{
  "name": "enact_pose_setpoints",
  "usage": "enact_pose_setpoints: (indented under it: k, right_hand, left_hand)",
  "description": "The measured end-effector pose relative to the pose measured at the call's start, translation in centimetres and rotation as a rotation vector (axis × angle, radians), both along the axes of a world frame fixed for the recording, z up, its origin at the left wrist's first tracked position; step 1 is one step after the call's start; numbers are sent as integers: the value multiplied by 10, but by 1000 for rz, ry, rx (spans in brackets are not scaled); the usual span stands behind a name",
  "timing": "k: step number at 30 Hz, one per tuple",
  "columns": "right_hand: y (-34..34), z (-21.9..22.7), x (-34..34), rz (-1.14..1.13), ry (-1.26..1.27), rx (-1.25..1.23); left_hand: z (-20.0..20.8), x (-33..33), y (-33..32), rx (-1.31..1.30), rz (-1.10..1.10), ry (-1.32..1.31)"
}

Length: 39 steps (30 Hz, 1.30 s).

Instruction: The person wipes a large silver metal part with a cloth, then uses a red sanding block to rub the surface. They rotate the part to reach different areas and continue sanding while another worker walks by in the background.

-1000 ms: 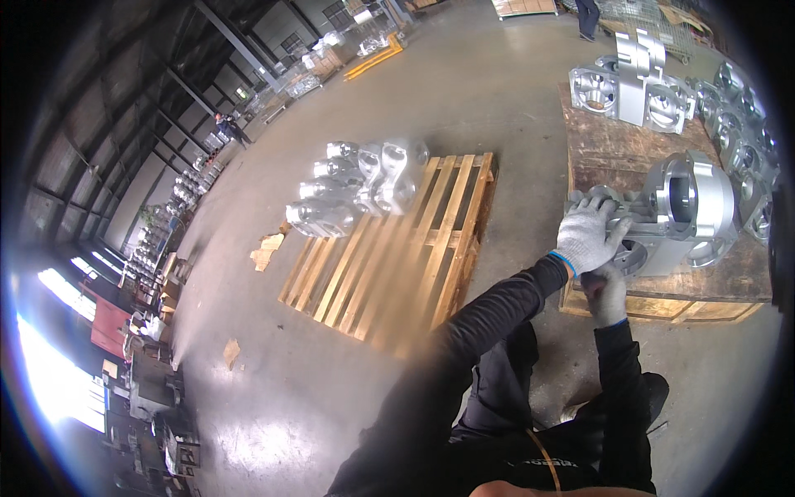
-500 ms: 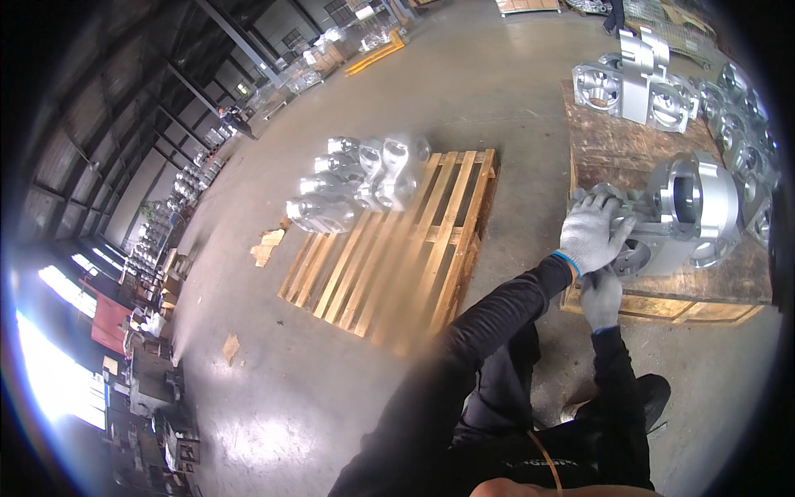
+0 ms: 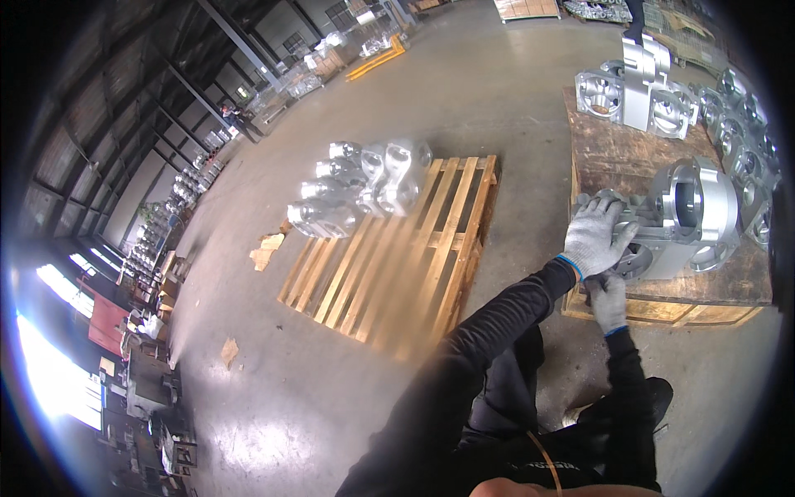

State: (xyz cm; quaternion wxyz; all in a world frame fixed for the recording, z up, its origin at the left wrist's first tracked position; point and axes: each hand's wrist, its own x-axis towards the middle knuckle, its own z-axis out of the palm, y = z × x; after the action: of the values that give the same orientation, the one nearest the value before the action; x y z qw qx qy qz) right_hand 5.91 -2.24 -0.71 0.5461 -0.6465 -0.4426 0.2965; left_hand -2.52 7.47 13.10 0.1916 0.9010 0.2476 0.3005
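A silvery metal casting (image 3: 667, 253) with round openings lies on the brown wooden board at the right. My left hand (image 3: 593, 236), in a pale knitted glove with a blue cuff, grips its near left end, fingers over the top and thumb apart. Just below, my right hand (image 3: 611, 305), gloved the same way, is closed against the lower edge of that end. What its curled fingers hold is hidden. A large ring-shaped part (image 3: 696, 199) of bright metal rises from the casting's far side.
More castings (image 3: 633, 91) stand on the far part of the board (image 3: 604, 166), with others (image 3: 745, 149) crowded along its right. A slatted pallet (image 3: 451, 207) on the left carries several castings (image 3: 356, 186). Cardboard scraps (image 3: 265, 251) lie on the floor. A yellow pallet jack (image 3: 377, 60) is farther off.
My right hand has shifted slightly right and its wrist has turned, while the left keeps its place on the casting. At the top right, a person's dark-clad leg has moved to the right.
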Motion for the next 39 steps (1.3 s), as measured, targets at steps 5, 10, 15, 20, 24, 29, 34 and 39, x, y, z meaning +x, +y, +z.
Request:
enact_pose_setpoints:
  k: [5,10,15,20,24,29,34,39]
  right_hand:
    - [-10,9,12,25,-210,-9]
    - [-26,22,6,36,578,99]
    - [-70,27,23,7,748,306]
    - [-95,29,16,-169,555,256]
    - [-107,26,22,-211,578,194]
    - [-123,37,29,-307,176,207]
    - [-118,124,62,-760,-576,519]
    - [-70,203,139,-769,-481,381]
  left_hand:
    - [-3,-2,-4,115,44,-205]
    - [-10,0,-7,147,82,-383]
    - [-61,-25,-69,-144,189,-624]
    - [-114,-10,-139,-1100,217,-801]
    - [-110,-5,-128,-1741,-256,-804]
    - [-96,2,-130,-1676,-280,-774]
    - [-108,12,-115,-1652,34,-849]
    - [-113,17,-82,-1615,67,-1094]
